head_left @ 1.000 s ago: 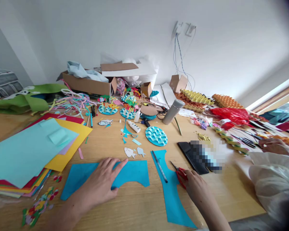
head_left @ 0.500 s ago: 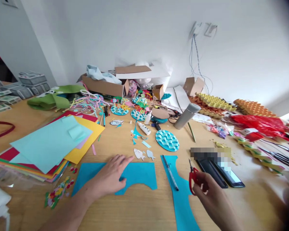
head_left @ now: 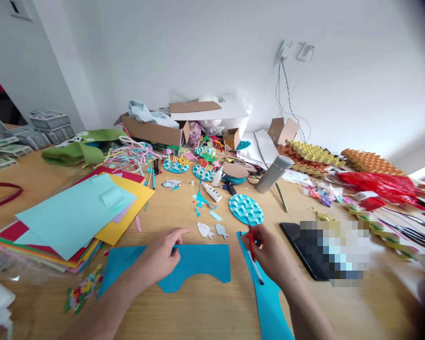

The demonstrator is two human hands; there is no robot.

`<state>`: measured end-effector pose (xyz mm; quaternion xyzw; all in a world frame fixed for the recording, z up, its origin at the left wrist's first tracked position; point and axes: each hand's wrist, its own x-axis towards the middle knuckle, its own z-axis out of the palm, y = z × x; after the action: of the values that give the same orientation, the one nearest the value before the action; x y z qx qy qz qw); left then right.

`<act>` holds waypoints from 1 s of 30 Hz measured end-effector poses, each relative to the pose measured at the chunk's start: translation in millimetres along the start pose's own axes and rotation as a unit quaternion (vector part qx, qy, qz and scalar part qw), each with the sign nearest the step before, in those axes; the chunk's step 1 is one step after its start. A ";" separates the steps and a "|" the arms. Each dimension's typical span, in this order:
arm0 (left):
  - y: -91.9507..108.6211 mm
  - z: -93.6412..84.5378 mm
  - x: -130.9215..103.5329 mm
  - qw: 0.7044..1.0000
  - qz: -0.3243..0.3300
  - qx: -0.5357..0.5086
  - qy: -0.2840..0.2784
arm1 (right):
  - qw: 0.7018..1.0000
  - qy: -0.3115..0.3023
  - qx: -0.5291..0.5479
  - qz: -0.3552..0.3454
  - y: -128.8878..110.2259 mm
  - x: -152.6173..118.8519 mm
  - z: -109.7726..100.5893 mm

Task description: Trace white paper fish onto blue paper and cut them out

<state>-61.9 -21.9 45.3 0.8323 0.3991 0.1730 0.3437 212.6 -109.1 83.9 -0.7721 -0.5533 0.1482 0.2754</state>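
Observation:
My left hand [head_left: 161,255] rests on a blue sheet of paper [head_left: 205,262] with curved cut-outs along its near edge. Its index finger is stretched out, the thumb stands apart, and it holds nothing. Closed around the red handles of a pair of scissors [head_left: 251,245] is my right hand [head_left: 271,250]; the blades are mostly hidden. This hand is over the far end of a second blue paper piece [head_left: 271,309], where a pen [head_left: 258,274] lies. Two small paper fish, one white [head_left: 204,230] and one pale blue [head_left: 221,231], lie beyond the first sheet.
Coloured paper sheets [head_left: 74,212] are stacked at left, near small paper scraps [head_left: 87,288]. A wavy blue oval [head_left: 246,209], a glue bottle [head_left: 212,192] and a grey flask [head_left: 274,174] stand or lie beyond my hands. A phone [head_left: 302,250] lies at right, partly pixelated.
My right hand has moved left and away from me with the scissors, from beside the phone to over the pen. My left hand has shifted slightly, its fingers more gathered.

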 end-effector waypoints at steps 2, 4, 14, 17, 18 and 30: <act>2.5 0.7 -2.2 0.999 0.009 0.024 -0.027 | 0.988 -0.065 -0.137 -0.021 -1.8 3.2 4.3; 4.7 2.3 -4.1 0.996 0.035 0.053 -0.055 | 0.968 -0.127 -0.211 -0.053 0.5 0.3 10.1; 8.0 8.6 -5.1 0.987 0.087 0.116 -0.072 | 0.961 -0.152 -0.229 -0.039 2.8 9.7 20.7; 7.8 8.9 -5.0 0.986 0.081 0.124 -0.079 | 0.975 -0.093 -0.198 -0.031 -1.6 35.2 35.5; 7.4 9.1 -4.9 0.986 0.081 0.121 -0.080 | 0.976 -0.089 -0.198 -0.015 -2.3 42.8 41.2; 6.5 11.3 -4.6 0.986 0.084 0.115 -0.087 | 0.987 -0.108 -0.119 0.001 7.4 65.7 57.5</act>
<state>-54.9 -33.3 41.9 0.9089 0.3132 0.0811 0.2632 210.2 -34.3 38.3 -0.7794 -0.5926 0.1638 0.1203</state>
